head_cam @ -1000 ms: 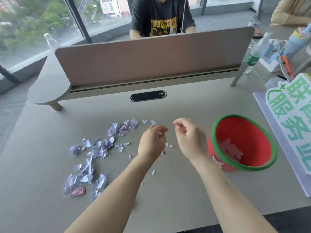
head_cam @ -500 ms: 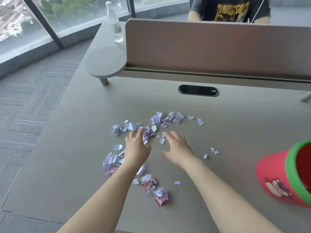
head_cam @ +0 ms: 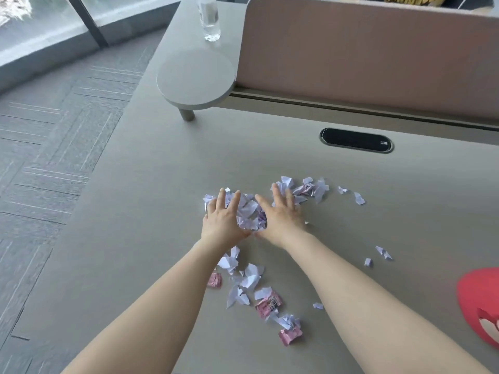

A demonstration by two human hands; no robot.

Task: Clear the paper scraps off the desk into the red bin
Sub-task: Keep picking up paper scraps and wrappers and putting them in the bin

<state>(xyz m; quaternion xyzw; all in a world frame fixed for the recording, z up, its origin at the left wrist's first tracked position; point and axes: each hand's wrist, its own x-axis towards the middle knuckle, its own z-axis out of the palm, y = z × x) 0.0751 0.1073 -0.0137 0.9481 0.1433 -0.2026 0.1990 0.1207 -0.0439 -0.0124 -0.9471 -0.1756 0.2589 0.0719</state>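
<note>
Head view, we're maybe partway: plenty of paper scraps on surface, loose trail near our forearms plus pink wrappers, few strays right. Red bin low right, mostly cut off, contents not visible. Left hand and right hand flat, palms down, fingers straight and spread, bracketing pile, thumbs nearly meeting. Nothing gripped yet.

A clear water bottle is seen standing upright at the far end of a raised grey shelf, beside a pinkish divider panel. A black oval cable port is set below the panel. Grey patterned carpet is visible at the left.
</note>
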